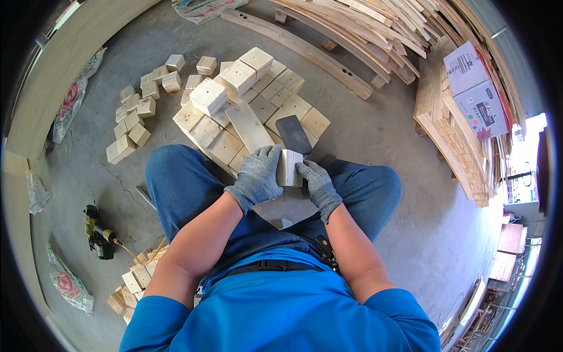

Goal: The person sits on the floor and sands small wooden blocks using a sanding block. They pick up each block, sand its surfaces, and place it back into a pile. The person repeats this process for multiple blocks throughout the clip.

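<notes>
Between my knees, both gloved hands grip one pale wooden block point(290, 168). My left hand point(258, 174), in a grey knit glove, closes on its left side. On its right side, the fingers of my right hand point(319, 186) press against it, also gloved in grey. Just beyond the block lies a dark grey, flat rectangular piece point(294, 135), whose kind I cannot make out. Left of that, a short wooden board point(249, 125) rests on a stack of square wooden blocks point(224, 146). A few blocks point(239, 75) stand higher on the stack's far side.
Loose blocks point(134, 119) lie scattered on the floor at far left. A power tool point(99, 232) sits left of my leg, near more blocks point(139, 276). Long timber boards point(352, 29) are piled at the back right. A cardboard box point(476, 94) stands on stacked wood at right.
</notes>
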`<state>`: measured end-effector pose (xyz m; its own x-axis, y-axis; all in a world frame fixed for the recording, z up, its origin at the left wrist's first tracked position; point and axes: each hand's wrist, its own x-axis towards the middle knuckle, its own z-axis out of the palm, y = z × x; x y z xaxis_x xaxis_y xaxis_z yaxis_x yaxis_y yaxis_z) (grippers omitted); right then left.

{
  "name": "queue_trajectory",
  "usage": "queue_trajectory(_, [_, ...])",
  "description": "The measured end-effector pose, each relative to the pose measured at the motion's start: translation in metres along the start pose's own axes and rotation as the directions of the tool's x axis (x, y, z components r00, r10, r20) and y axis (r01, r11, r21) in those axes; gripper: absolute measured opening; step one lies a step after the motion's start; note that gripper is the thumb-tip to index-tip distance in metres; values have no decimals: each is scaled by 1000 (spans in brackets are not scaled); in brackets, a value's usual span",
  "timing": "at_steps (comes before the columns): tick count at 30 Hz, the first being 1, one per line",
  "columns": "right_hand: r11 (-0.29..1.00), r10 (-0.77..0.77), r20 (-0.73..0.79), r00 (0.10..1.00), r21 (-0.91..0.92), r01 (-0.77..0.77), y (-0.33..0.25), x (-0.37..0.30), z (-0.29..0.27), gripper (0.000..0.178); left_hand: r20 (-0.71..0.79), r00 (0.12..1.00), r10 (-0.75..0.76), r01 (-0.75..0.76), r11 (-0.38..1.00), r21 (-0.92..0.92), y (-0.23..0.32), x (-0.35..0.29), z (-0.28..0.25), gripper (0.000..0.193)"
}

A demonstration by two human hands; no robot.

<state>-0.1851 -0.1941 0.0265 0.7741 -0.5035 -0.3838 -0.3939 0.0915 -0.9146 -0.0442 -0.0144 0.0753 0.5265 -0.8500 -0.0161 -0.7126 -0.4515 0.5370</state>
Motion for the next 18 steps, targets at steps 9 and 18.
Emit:
queue_trajectory(9, [995, -46, -7, 999, -89, 45, 13, 6, -4, 50, 21, 1000, 2, -2, 1000, -4, 0, 2, 0, 109])
queue_trajectory(18, [991, -51, -15, 999, -127, 49, 8, 4, -2, 51, 16, 1000, 7, -8, 1000, 16, 0, 2, 1, 110])
